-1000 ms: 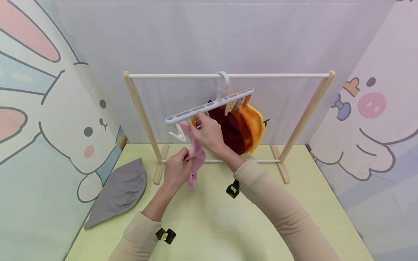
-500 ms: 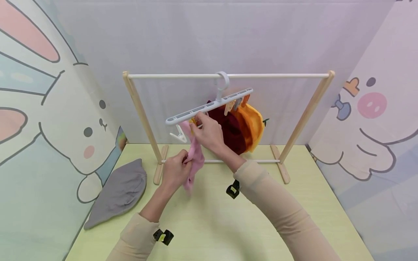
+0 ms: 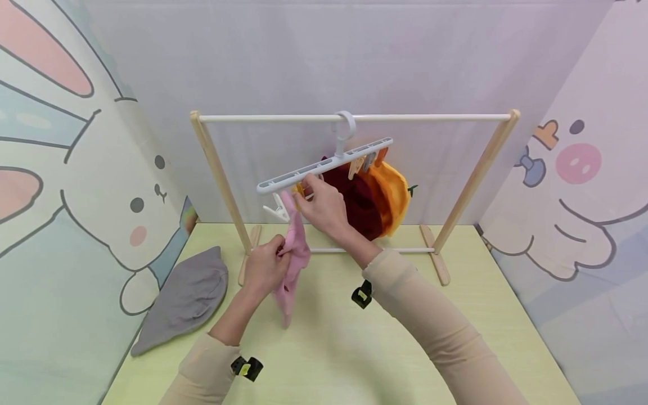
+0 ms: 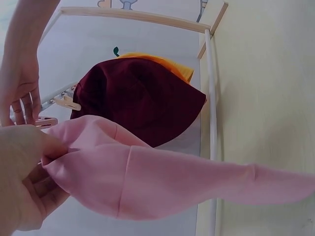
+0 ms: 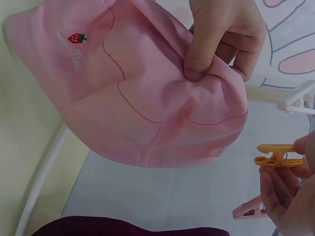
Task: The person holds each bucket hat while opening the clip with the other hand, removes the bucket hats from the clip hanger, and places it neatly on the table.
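My left hand [image 3: 264, 265] pinches a pink bucket hat [image 5: 142, 93] by a fold of its crown. A small strawberry and lettering mark the hat in the right wrist view, and its brim hangs down over the table. Thumb and fingers of my right hand [image 3: 324, 205] pinch a yellow clothespin [image 5: 278, 155] under the left half of the grey hanger [image 3: 304, 170]. In the right wrist view the hat is apart from this clothespin. A white clothespin [image 3: 277, 212] dangles nearer the hanger's left end, and a pink one [image 5: 250, 208] is beside the right hand's fingers.
Behind my right hand, a maroon hat [image 4: 138, 98] and an orange-yellow hat [image 3: 397, 191] hang from the hanger's right half, near several clothespins. The hanger hooks over the white rod [image 3: 430, 117] of a wooden-legged rack. A grey hat [image 3: 187, 298] lies at the table's left.
My left hand has drawn slightly down and to the left with the pink hat, whose lower end now hangs lower. My right hand stays at the yellow clothespin.
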`<state>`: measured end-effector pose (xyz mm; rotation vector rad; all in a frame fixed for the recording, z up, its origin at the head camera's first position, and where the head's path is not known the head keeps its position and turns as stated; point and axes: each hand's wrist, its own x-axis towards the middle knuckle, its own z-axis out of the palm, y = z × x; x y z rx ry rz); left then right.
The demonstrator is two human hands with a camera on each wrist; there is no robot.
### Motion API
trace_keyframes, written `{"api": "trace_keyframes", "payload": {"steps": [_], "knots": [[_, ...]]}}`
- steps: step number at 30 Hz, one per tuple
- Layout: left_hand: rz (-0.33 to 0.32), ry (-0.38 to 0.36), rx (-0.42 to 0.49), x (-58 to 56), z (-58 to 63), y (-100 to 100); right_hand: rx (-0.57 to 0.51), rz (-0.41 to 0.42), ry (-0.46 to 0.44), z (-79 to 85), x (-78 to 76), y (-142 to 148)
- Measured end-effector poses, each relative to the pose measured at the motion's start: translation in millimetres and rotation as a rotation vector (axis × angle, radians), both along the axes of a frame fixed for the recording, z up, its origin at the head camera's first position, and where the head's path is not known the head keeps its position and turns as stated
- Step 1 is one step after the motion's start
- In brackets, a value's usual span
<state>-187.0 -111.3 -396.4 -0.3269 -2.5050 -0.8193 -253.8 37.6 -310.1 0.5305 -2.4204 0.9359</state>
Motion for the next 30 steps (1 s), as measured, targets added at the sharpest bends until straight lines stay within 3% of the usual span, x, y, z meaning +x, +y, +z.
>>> {"api": "trace_keyframes", "payload": {"steps": [5,12,30], "knots": [[0.005,0.006,-0.023,-1.3,1.0,-4.3,0.012,0.008,-0.005,-0.1,-0.7,-0.3],[0.002,-0.047,-0.013,1.5,3.9,-9.0,0.039,0.019,-0.016,-2.2,-1.1,-1.1],[0.038,-0.098,-0.072,6.4,6.0,-29.3,0.035,0.064,0.012,-3.5,-4.7,-1.2]]}}
